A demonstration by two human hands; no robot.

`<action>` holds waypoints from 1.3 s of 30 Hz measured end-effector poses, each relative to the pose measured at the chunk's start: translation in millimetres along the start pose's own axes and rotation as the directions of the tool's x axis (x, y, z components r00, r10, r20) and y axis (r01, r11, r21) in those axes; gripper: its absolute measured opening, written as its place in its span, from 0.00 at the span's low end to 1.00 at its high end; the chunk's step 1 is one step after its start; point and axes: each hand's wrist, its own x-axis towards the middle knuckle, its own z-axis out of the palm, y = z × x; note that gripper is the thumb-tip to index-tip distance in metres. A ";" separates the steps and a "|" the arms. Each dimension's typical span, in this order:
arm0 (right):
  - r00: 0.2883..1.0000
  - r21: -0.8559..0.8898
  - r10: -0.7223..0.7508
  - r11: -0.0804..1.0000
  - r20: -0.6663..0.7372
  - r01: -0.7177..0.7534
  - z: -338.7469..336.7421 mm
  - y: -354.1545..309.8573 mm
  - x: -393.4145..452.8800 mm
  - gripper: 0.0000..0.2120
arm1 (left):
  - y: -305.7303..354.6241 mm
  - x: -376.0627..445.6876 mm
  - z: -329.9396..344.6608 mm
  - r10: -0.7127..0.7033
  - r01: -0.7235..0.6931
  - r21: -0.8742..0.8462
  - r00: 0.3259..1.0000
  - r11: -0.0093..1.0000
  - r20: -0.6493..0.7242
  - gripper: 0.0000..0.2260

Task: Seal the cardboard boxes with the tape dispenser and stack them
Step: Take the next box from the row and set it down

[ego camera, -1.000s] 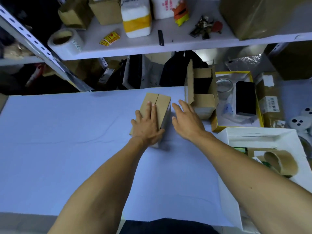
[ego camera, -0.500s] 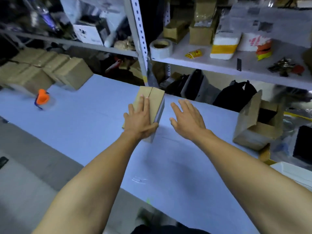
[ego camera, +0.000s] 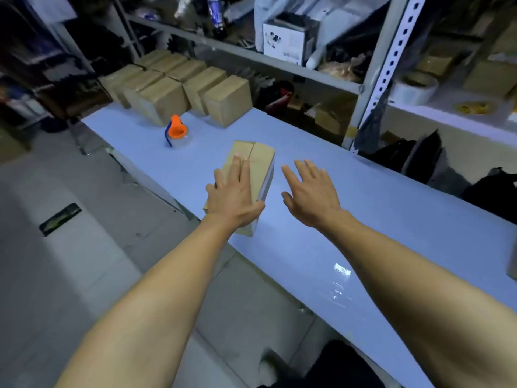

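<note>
A small cardboard box (ego camera: 258, 161) lies on the pale blue table (ego camera: 363, 225), its two top flaps folded closed with a bare seam. My left hand (ego camera: 233, 196) lies flat on its top with straight fingers, thumb against the near right side. My right hand (ego camera: 310, 191) hovers open just right of the box, fingers spread, touching nothing. An orange and blue tape dispenser (ego camera: 176, 130) stands on the table beyond the box to the left. Several closed cardboard boxes (ego camera: 179, 91) stand in rows at the table's far left end.
Metal shelving (ego camera: 389, 65) runs along the far side of the table, holding a white box (ego camera: 291, 37), a tape roll (ego camera: 414, 88) and cartons. Dark bags (ego camera: 419, 158) sit under the shelf. The grey floor (ego camera: 56, 247) lies left of the table edge.
The view has swung left, bringing the tape dispenser and the rows of boxes into sight. My left hand stays flat on the box and my right hand stays beside it.
</note>
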 end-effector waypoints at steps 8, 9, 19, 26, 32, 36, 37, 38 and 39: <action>0.994 -0.011 -0.109 0.994 0.020 0.109 16.5 -96.8 104.6 0.30 | -124.4 55.5 2.8 -0.102 0.102 -0.026 0.995 0.994 -0.004 0.44; 0.992 -0.010 -0.123 0.992 0.020 0.123 18.2 -107.6 122.3 0.30 | -138.7 66.1 3.6 -0.111 0.111 -0.023 0.994 0.994 -0.001 0.44; 0.985 0.057 -0.167 0.985 0.047 0.164 33.1 -206.9 300.7 0.29 | -292.3 181.6 -6.0 -0.236 0.237 -0.008 0.970 0.972 0.053 0.44; 0.992 0.054 -0.095 0.994 0.084 0.091 52.7 -265.7 387.7 0.29 | -390.1 257.9 -3.8 -0.193 0.195 -0.008 0.978 0.981 0.081 0.44; 0.993 0.089 0.048 0.994 0.111 -0.058 70.2 -322.3 439.9 0.30 | -471.5 310.6 1.2 -0.087 0.086 0.012 0.984 0.996 0.153 0.44; 0.984 0.133 0.139 0.979 0.112 -0.154 76.4 -353.1 464.7 0.30 | -509.4 343.9 9.0 -0.006 0.003 0.016 0.980 1.000 0.201 0.45; 0.981 0.135 0.151 0.977 0.124 -0.167 79.6 -357.2 469.5 0.30 | -514.2 351.3 11.8 0.009 -0.012 0.014 0.976 1.000 0.219 0.44; 0.977 0.139 0.167 0.973 0.136 -0.186 84.0 -359.8 473.1 0.30 | -517.7 357.3 15.0 0.025 -0.030 0.018 0.971 0.999 0.237 0.44; 0.971 0.145 0.188 0.967 0.147 -0.209 88.0 -361.2 477.0 0.30 | -520.9 363.4 19.4 0.041 -0.047 0.020 0.967 0.999 0.250 0.44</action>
